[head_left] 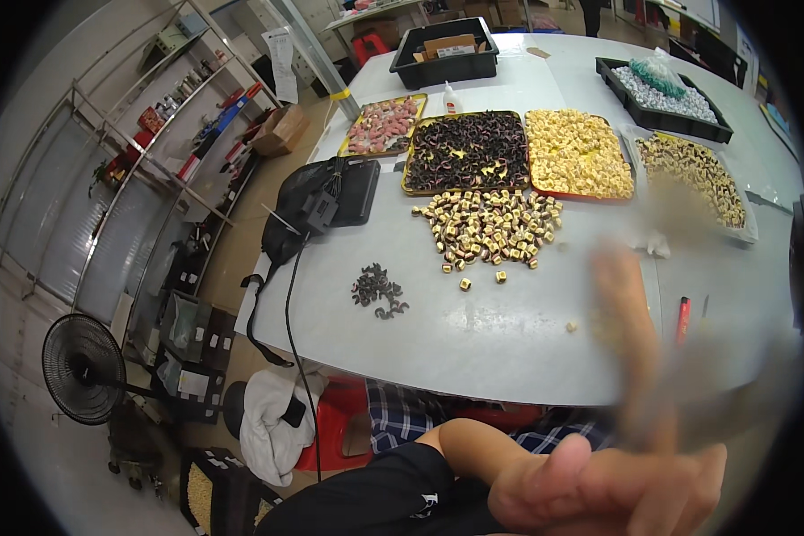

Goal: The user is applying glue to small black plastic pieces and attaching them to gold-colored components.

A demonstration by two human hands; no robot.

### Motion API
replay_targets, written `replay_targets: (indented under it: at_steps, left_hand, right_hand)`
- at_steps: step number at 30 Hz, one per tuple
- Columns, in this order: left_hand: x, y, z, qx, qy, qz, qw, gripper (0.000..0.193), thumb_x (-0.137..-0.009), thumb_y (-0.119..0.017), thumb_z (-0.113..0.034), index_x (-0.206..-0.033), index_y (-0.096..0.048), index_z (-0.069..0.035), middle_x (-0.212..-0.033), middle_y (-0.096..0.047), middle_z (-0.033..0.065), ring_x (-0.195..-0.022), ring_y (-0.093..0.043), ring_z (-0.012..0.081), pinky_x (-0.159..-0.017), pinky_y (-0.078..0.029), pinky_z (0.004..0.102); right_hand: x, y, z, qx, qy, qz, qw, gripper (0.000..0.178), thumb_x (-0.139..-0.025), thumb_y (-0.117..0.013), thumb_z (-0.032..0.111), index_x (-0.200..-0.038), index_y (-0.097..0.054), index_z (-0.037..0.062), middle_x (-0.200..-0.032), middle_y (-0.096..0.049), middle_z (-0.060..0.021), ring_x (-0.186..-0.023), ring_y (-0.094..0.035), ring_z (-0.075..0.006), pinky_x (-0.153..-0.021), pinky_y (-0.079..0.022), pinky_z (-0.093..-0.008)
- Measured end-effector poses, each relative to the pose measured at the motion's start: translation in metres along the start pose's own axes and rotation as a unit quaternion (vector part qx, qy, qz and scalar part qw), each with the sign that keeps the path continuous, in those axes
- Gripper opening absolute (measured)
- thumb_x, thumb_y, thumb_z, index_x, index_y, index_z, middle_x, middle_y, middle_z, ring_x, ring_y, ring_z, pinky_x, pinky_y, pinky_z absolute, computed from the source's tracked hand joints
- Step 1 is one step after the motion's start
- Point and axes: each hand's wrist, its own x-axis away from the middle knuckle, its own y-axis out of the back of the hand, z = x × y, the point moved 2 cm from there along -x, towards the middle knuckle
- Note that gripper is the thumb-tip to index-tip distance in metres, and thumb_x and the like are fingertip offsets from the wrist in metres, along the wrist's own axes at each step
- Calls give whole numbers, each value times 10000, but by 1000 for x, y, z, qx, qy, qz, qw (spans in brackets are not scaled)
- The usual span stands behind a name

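Near the counter's (473,353) front edge, right of its middle: one loose cream piece (572,328), nothing touching it that shows. Right hand (632,330) is up close to the lens, blurred, over that stretch; one finger looks extended, can't tell if it's gripping anything. Left hand (590,487) is below the front edge, thumb up, fingers part-hidden; can't tell whether closed or holding something.

Red tool (683,319) lies toward the right edge, thin slim item (705,306) beside it. Mid-counter: heap of gold-and-dark cubes (496,228), a couple loose on its near side. Small pile of dark curved bits (376,288) toward the front left corner.

Behind the heap, a row of trays: pink pieces (384,127) at the left edge, dark curved pieces (469,147), cream pieces (579,154), then more cubes (692,179) toward the right edge. Black bag (355,192) on the left edge, cable hanging off. Black bin (433,71) at the far edge, black crate (674,123) with pale beads at far right. Fan (84,368) stands off the left edge.
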Motion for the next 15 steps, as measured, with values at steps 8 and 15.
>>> replay_targets:
  at_steps: [8,15]
  left_hand:
    - [1,-1,-3,-15,1,15,1000,685,-865,-199,-614,-859,-467,17,-705,-486,39,-601,-414,86,-461,-322,161]
    - [4,2,-4,-22,5,18,1000,669,-864,-212,-604,-862,-467,15,-703,-487,40,-599,-416,89,-463,-324,165]
  right_hand:
    - [-4,-6,11,-5,13,9,1000,238,-777,-568,-5,-1003,-496,-6,-880,-586,-219,-855,-556,-382,-741,-432,-385]
    - [-6,-8,10,-5,14,16,1000,240,-777,-571,-1,-1004,-495,-5,-884,-584,-219,-859,-552,-384,-743,-430,-387]
